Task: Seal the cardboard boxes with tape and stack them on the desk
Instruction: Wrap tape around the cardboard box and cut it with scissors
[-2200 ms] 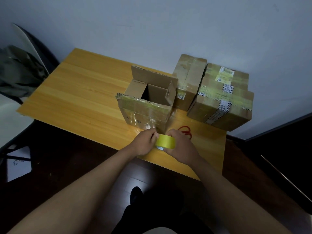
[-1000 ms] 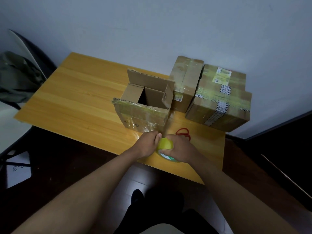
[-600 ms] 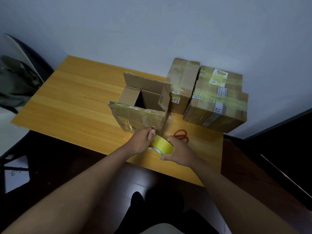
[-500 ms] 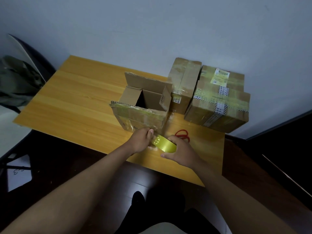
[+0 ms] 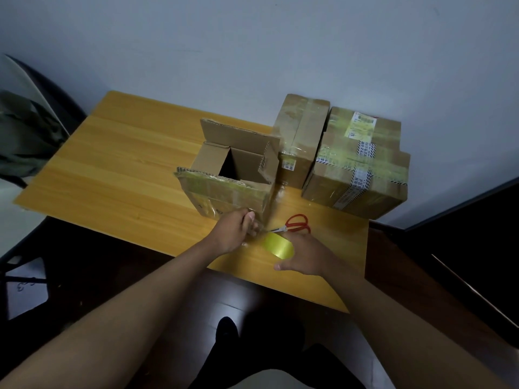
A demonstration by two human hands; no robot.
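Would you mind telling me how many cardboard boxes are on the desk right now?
3. The open box stands mid-desk near the front edge; a sealed narrow box is right behind it; a sealed larger box sits at the right end. None appears hidden.

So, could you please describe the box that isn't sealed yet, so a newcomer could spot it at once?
On the wooden desk, three cardboard boxes sit towards the far right. The open box is the leftmost and nearest, just beyond the left hand. Unlike its two taped-shut neighbours, its flaps stand up.
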